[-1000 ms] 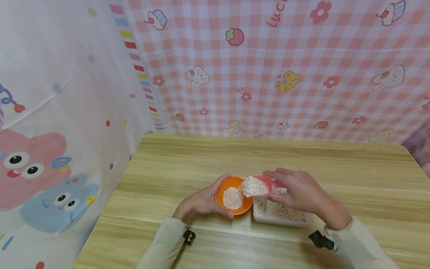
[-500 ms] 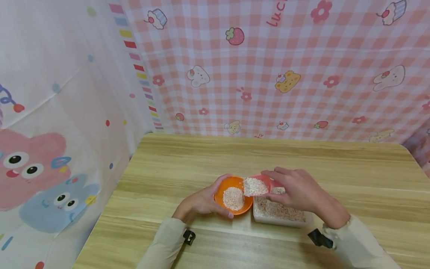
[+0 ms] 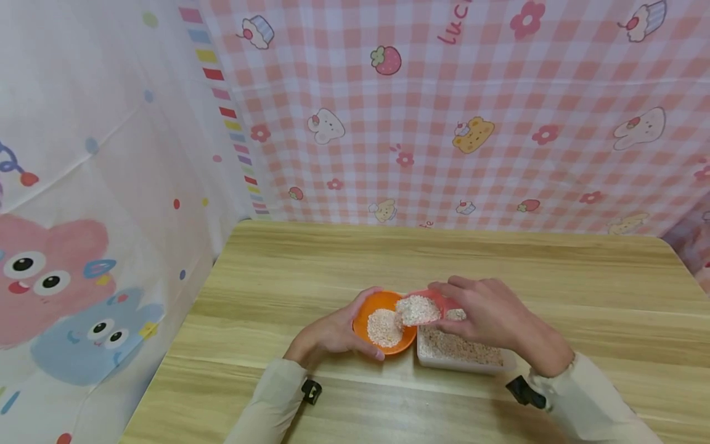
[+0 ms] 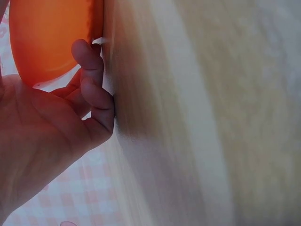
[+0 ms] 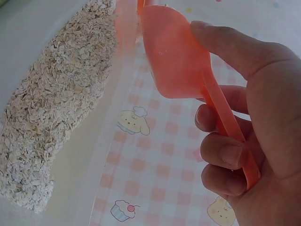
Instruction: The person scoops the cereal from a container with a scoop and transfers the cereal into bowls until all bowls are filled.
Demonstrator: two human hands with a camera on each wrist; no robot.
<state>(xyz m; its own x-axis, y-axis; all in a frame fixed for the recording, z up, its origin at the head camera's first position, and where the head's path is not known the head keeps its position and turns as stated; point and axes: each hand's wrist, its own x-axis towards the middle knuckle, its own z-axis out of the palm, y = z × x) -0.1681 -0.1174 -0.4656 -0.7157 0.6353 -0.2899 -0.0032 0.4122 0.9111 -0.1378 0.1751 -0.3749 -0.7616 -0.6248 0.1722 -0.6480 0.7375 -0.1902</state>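
In the head view my left hand (image 3: 337, 332) holds an orange bowl (image 3: 383, 300), thumb on the near side and fingers around the far side. A pile of oat flakes (image 3: 384, 328) lies inside it. My right hand (image 3: 490, 311) grips a pink scoop (image 5: 176, 52) by its handle, with the fingers curled round it in the right wrist view. Heaped oats (image 3: 417, 310) fill the scoop, whose lip is over the bowl's right side. In the left wrist view the orange bowl (image 4: 49, 37) rests against the left hand's fingers; its contents are hidden there.
A translucent plastic container (image 3: 463, 368) of oats stands on the wooden table (image 3: 366, 259), just right of the bowl and partly beneath the right hand. Behind the table hangs a pink checked cloth (image 3: 421, 123); another printed cloth (image 3: 127, 185) hangs at the left.
The scoop has shifted very slightly, and oats at its lip now meet the pile in the bowl. The left hand and bowl stay nearly still.
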